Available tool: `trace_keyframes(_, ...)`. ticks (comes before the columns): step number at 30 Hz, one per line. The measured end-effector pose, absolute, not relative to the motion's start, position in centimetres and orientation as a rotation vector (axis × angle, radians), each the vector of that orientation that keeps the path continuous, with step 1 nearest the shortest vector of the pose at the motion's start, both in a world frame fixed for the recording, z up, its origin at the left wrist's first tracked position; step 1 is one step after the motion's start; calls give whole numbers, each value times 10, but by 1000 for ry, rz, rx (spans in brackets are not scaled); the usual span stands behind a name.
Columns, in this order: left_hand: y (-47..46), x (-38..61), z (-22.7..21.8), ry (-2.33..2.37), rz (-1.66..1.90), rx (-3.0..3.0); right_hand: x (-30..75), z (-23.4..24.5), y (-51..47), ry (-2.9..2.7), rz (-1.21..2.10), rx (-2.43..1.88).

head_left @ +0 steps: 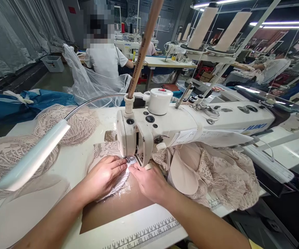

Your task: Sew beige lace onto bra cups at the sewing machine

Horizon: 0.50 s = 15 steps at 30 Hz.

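Lace cloth (118, 181) lies flat on our white desk (82, 162), right under the big sewing machine (180, 128). Heaps of lace (12, 155) sit by the desk's left edge. Our left hand (104, 176) presses the cloth with flat, open fingers. Our right hand (149, 183) pinches its edge by the needle.

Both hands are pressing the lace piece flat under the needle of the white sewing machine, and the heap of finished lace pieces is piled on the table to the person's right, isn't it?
Not quite. The head view shows both hands, left hand and right hand, on the lace piece at the sewing machine, but the lace heap lies to the left.
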<state>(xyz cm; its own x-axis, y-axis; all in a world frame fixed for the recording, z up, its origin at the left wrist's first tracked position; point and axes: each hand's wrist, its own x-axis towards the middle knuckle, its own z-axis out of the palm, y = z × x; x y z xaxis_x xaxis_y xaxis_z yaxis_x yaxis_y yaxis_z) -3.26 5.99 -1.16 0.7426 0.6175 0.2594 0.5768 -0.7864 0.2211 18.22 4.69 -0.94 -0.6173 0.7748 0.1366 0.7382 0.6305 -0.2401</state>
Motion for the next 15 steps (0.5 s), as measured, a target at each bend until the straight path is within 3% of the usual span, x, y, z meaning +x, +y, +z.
trace_keyframes(15, 50, -32, -5, 1110, 435, 2731, 182, -11, 48, -2504, 174, -1292)
